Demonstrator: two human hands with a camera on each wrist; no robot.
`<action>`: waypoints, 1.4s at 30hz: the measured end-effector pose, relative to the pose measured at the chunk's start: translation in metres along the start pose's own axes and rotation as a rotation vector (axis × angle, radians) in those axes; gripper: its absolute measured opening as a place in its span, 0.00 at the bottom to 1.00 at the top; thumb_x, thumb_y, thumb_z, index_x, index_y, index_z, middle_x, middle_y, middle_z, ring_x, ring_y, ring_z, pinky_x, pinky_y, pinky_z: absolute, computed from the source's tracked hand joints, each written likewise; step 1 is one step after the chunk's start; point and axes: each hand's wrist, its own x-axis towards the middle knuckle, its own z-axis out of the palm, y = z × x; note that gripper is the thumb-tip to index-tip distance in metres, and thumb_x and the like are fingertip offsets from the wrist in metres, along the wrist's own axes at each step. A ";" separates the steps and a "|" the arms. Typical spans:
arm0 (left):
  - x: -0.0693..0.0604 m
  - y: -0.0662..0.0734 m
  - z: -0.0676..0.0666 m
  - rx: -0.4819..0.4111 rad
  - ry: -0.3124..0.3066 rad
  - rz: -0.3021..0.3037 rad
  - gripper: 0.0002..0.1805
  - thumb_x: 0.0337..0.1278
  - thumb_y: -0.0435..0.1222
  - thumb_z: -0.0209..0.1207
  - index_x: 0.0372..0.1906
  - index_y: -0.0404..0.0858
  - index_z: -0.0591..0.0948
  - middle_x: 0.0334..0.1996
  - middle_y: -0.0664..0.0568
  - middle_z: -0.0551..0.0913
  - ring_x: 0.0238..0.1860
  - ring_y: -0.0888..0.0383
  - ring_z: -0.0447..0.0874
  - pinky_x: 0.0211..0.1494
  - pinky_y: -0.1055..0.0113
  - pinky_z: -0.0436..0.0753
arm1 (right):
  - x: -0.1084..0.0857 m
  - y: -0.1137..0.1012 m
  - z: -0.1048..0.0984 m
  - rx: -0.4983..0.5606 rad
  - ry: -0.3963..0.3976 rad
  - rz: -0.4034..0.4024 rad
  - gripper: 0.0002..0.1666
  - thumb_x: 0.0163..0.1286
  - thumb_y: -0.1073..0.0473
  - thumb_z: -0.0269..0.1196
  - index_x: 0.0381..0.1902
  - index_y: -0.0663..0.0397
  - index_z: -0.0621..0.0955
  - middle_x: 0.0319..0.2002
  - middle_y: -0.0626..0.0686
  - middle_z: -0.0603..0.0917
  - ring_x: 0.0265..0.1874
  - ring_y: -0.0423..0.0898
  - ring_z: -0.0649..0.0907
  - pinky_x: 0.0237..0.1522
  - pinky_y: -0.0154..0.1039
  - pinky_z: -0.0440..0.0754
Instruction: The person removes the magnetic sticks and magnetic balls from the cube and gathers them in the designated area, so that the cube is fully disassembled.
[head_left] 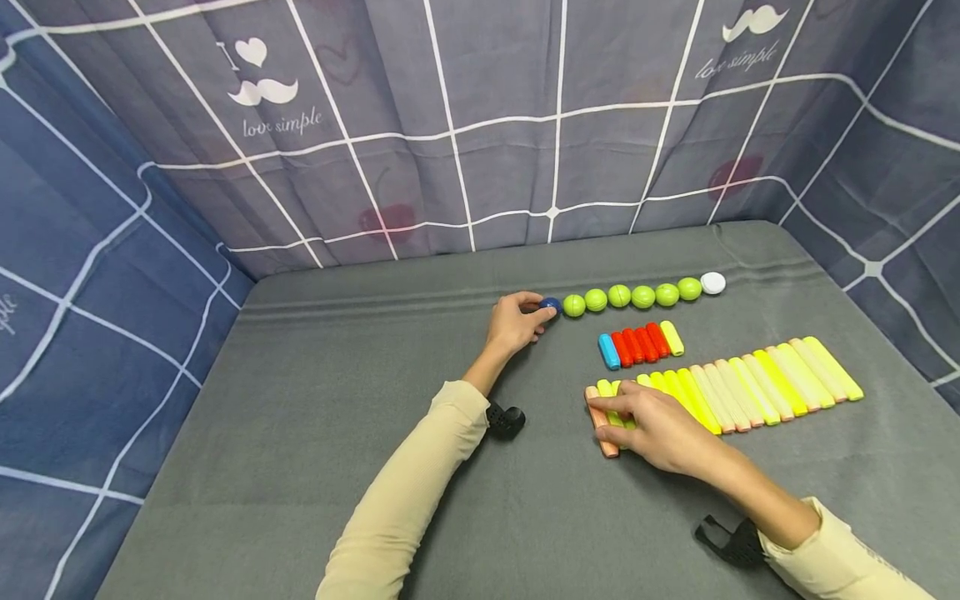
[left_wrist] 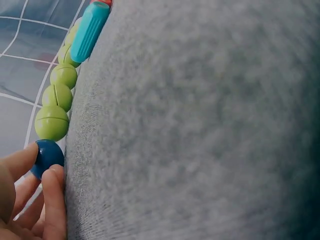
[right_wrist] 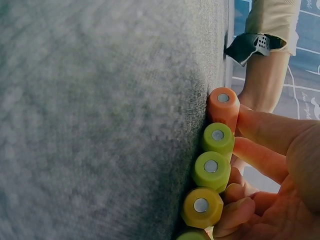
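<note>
At the left end of a row of balls, my left hand (head_left: pixel 513 323) pinches a dark blue ball (left_wrist: pixel 49 156) between thumb and fingers. Beside it run several lime-green balls (head_left: pixel 618 296), and a white ball (head_left: pixel 712 283) closes the row's far end. Nearer to me, my right hand (head_left: pixel 663 425) has thumb and index finger on an orange magnetic stick (head_left: pixel 602 429), the leftmost of a row of long sticks. Yellow, green and pale sticks (head_left: pixel 757 387) lie side by side to its right, some hidden under the hand. Silvery discs show in the stick ends in the right wrist view.
Between the two rows lies a group of short sticks: a blue stick (head_left: pixel 609 352), several red sticks (head_left: pixel 639 343) and a yellow stick (head_left: pixel 672 338). Everything rests on a grey cloth surface (head_left: pixel 300 417). Checked blue-grey curtains (head_left: pixel 397 167) hang behind and at both sides.
</note>
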 end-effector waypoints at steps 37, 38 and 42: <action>-0.013 -0.010 -0.026 -0.089 -0.019 0.027 0.25 0.65 0.43 0.63 0.60 0.32 0.79 0.45 0.44 0.85 0.33 0.53 0.86 0.34 0.67 0.85 | -0.002 0.000 0.000 0.014 -0.008 -0.004 0.27 0.61 0.54 0.73 0.58 0.55 0.83 0.24 0.44 0.66 0.20 0.37 0.64 0.21 0.32 0.64; -0.014 -0.011 -0.033 -0.043 -0.012 0.055 0.24 0.66 0.44 0.62 0.60 0.33 0.79 0.46 0.44 0.85 0.36 0.52 0.86 0.36 0.66 0.85 | -0.002 0.000 0.000 0.013 -0.010 -0.005 0.26 0.62 0.54 0.73 0.57 0.55 0.84 0.24 0.44 0.66 0.20 0.38 0.64 0.21 0.32 0.64; -0.020 -0.016 -0.066 0.168 0.029 0.147 0.24 0.68 0.47 0.59 0.59 0.34 0.81 0.47 0.46 0.85 0.45 0.51 0.85 0.47 0.61 0.83 | -0.003 -0.002 -0.003 -0.029 -0.012 -0.013 0.24 0.64 0.54 0.71 0.57 0.55 0.84 0.24 0.43 0.66 0.20 0.37 0.64 0.22 0.32 0.64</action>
